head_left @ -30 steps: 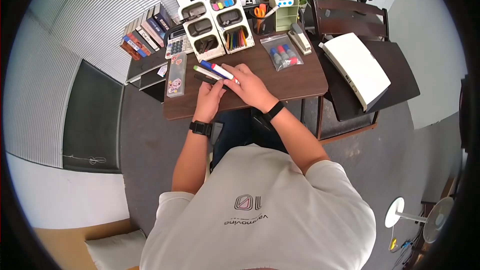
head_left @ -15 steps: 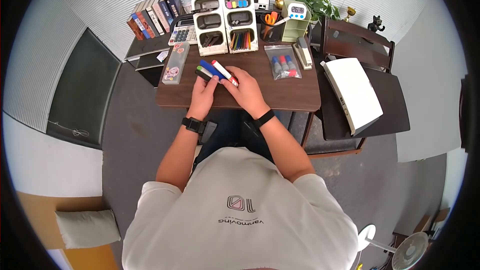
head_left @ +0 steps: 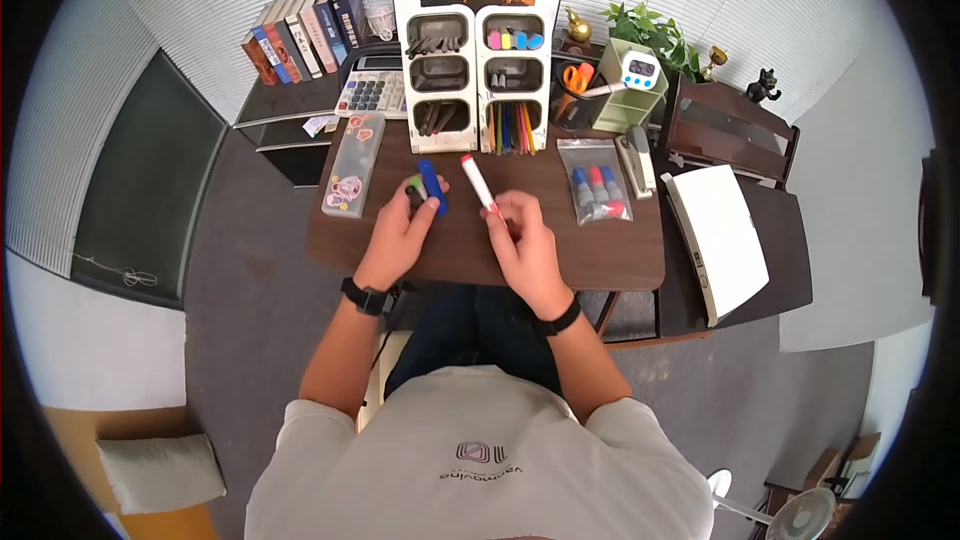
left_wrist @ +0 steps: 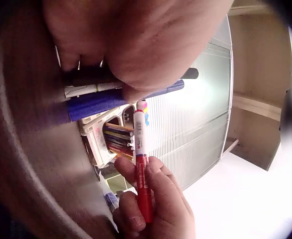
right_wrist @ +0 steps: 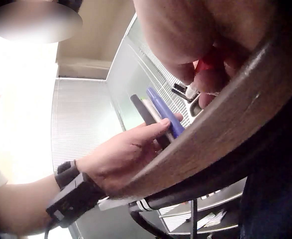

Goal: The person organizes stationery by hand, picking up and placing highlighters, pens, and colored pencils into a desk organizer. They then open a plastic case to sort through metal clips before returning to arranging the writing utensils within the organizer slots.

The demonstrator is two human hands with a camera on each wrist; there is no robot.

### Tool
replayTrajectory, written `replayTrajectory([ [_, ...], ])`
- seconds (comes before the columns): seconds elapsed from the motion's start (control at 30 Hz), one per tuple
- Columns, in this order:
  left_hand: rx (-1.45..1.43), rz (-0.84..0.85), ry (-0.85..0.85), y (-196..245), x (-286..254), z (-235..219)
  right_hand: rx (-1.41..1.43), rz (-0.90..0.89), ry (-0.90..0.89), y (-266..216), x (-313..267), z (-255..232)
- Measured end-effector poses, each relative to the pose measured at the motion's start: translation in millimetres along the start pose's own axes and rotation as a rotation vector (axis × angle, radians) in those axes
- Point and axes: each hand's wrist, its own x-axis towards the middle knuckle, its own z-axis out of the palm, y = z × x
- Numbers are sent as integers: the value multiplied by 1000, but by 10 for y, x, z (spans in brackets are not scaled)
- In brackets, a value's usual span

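My left hand [head_left: 398,235] grips a small bundle of markers above the front of the desk. In it are a blue marker [head_left: 433,188], a black marker [right_wrist: 145,110] and a pale one with a green end [head_left: 416,183]; fingers partly hide them. To the right, my right hand [head_left: 527,255] pinches a red-and-white marker [head_left: 479,183] near its red lower end, its tip pointing up and away from me. A gap separates this marker from the bundle. Ahead of both hands stand two white organizers [head_left: 441,53] with pens and colored pencils [head_left: 512,130] in their compartments.
A clear pencil box [head_left: 352,165] with stickers lies at the left, a calculator [head_left: 370,92] behind it. On the right are a zip bag [head_left: 600,155] of markers, a stapler [head_left: 637,162] and a black pen cup [head_left: 572,112]. A white box-like object [head_left: 718,240] lies beyond the desk's right edge.
My hands have moved apart. The red-and-white marker has left the bundle and is in my right hand alone; the other markers stay in my left. The head view has shifted.
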Motion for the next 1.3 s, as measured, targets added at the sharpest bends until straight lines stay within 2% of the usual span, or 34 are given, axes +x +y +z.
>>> replayTrajectory([
  [0.07, 49, -23, -18, 21, -6, 2, 6, -5, 6, -53, -3, 8],
  [0.13, 45, -14, -13, -12, -13, 1, -143, -74, 18, -279, 46, -38],
  [0.2, -184, -81, 62, -20, -40, 3, -273, -286, 66, -596, 306, -32],
  [0.27, -243, -97, 67, -103, -30, -42, -438, -463, 69, -810, 662, 34],
  [0.33, -374, -143, 86, -85, -22, -74, -508, -453, 24, -775, 1023, 175],
  [0.4, -389, -147, 67, -97, -34, -82, -579, -447, -20, -703, 1309, 346],
  [0.47, -403, -146, 55, -98, -38, -100, -684, -368, -92, -522, 1534, 564],
  [0.53, -362, -164, 25, -87, -51, -107, -676, -374, -99, -473, 1663, 709],
  [0.6, -379, -150, 29, -91, -53, -118, -476, -347, -47, -466, 1724, 805],
  [0.77, -556, -188, 119, -46, -45, -118, -453, -327, -40, -766, 1367, 663],
  [0.87, -641, -209, 144, -105, -56, -150, -418, -182, -230, -757, 844, 496],
  [0.97, -700, -228, 129, -181, -48, -202, -354, -71, -292, -678, 521, 515],
  [1.03, -714, -244, 93, -168, -43, -190, -234, -16, -144, -543, 407, 553],
  [1.07, -717, -237, 87, -108, -38, -176, -232, -9, -140, -544, 389, 529],
  [1.2, -713, -228, 86, -101, -51, -186, -329, -379, 93, -760, 553, 272],
  [1.3, -730, -272, 108, -83, -34, -200, -496, -483, 182, -886, 881, 215],
])
